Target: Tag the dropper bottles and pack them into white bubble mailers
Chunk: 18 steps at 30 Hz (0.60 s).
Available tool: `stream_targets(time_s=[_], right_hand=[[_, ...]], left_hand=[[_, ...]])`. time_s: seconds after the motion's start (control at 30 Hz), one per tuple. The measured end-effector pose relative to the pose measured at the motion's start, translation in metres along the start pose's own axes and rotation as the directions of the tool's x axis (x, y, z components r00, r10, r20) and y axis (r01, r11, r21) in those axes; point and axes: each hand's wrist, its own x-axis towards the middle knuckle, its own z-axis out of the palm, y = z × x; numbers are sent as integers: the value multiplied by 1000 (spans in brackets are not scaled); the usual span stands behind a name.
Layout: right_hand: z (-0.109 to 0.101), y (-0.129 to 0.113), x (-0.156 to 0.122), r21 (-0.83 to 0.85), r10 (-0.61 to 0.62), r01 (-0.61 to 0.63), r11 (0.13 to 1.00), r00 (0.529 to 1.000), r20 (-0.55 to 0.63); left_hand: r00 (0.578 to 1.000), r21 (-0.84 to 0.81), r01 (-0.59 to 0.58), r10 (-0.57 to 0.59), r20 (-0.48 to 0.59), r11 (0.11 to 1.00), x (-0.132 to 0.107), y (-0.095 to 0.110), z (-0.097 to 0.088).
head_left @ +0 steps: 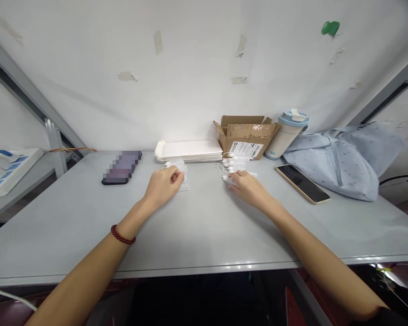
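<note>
"Where are the hands?"

"Both over the desk (204,235). The left hand (165,184) is just left of the frame's centre, fingers curled in; I can't tell whether it's pinching anything. There's a dark red bracelet (123,235) on that wrist."

"What's by it?"

"A few white tags (183,185), lying under and beside that hand, near the middle."

"And the right hand (245,184)?"

"Right of centre, fingers reaching down onto a bunch of white corded pieces (240,160). It touches them, but from here I can't tell if the fingertips are pinching one."

"What stands behind?"

"In the middle, a flat white stack (190,148); right of that, an open cardboard box (246,138) with a printed label, then a cream cup (284,138) with a blue lid."

"Further right?"

"A phone (302,183), face up, and a pale blue cloth bag (336,160) just beyond it."

"And over on the left?"

"A dark device (122,167), blurred out, on the desk at centre left."
</note>
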Motion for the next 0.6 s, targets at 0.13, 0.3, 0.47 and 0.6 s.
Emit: stream_targets(time_s=[0.13,0.3,0.47,0.6], right_hand=[[2,0,-1,84,-47,49,995,999,-22],[2,0,-3,313,-98,131,941,988,-118],[-3,-7,-7,536,-118,210,817,973,-199],[-8,-13,-10,644,-106,216,733,973,-206]], left_hand=[[999,-25,-27,27,32,999,-5,7,7],[992,-94,2,11,129,996,-11,16,12],[958,-115,16,18,285,993,-15,20,14],[919,-158,39,26,394,987,-17,24,16]])
